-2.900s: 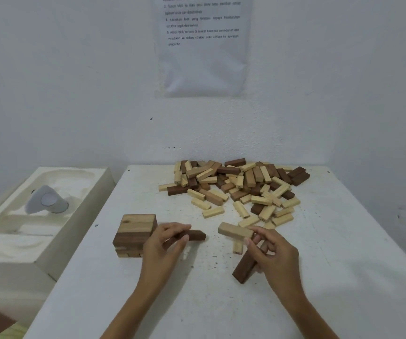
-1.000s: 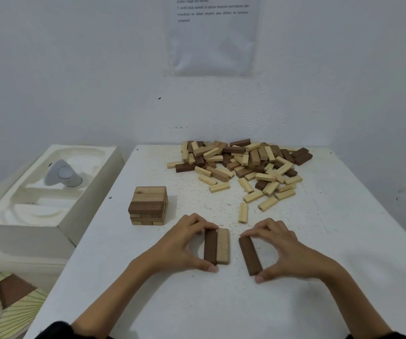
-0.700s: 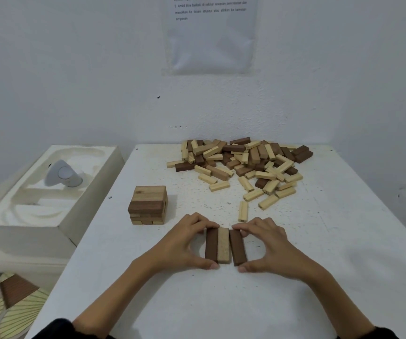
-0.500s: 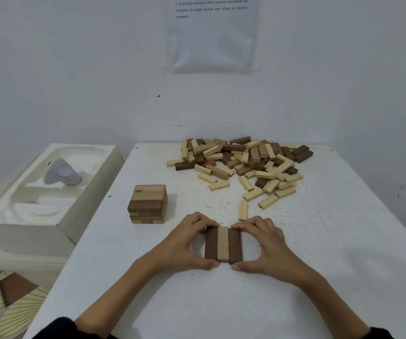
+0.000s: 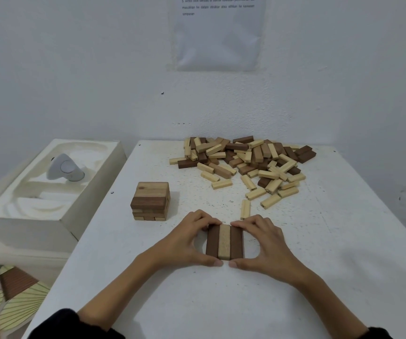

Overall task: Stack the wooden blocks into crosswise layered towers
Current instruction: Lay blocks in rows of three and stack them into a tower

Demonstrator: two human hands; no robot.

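1 grey device (image 5: 65, 168) in the white box (image 5: 38, 226); 3 blocks (image 5: 224, 244) touching.

The row (image 5: 224, 244) right of the tower (image 5: 151, 201) runs dark brown, pale, dark brown. The tower's top is pale with a dark brown front strip. The pile (image 5: 243, 162) behind the tower mixes both tones. The worktop (image 5: 319, 241) is white, dark-speckled.

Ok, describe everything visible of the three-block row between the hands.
The three-block row lies flat on the white table, near its front edge. Two dark brown wooden blocks flank a pale one, long sides pressed together, ends flush, all pointing away from the person. The left hand and right hand bracket it, fingers at the far ends and thumbs at the near ends. Nothing lies on top of it.
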